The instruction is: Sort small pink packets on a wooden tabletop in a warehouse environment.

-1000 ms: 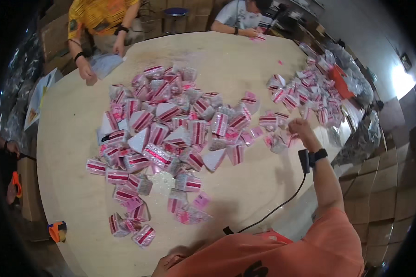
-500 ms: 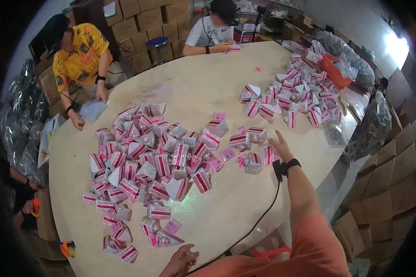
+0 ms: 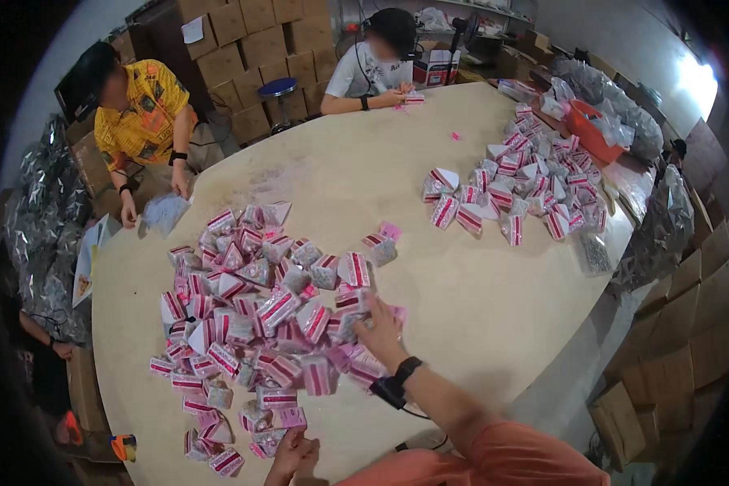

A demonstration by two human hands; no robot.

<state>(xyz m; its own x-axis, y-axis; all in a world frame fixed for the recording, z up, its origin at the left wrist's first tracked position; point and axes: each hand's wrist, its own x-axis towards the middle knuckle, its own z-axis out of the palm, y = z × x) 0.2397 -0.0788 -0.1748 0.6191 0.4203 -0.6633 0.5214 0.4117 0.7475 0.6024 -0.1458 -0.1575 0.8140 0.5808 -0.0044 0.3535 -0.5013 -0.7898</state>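
On the round table (image 3: 478, 300), the right hand (image 3: 378, 326) now rests with fingers spread on the edge of the big heap of pink-and-white packets (image 3: 259, 324), at about four o'clock of that heap. A second ago it reached to the smaller pile (image 3: 518, 186) far off at two o'clock; it has since drawn back to the near heap, so the sorting looks to have turned to the packets close by. Down at six o'clock the left hand (image 3: 292, 454) sits at the table's rim, fingers curled, just beside the lowest packets; whether it pinches one cannot be told. Two other people sit at the far side.
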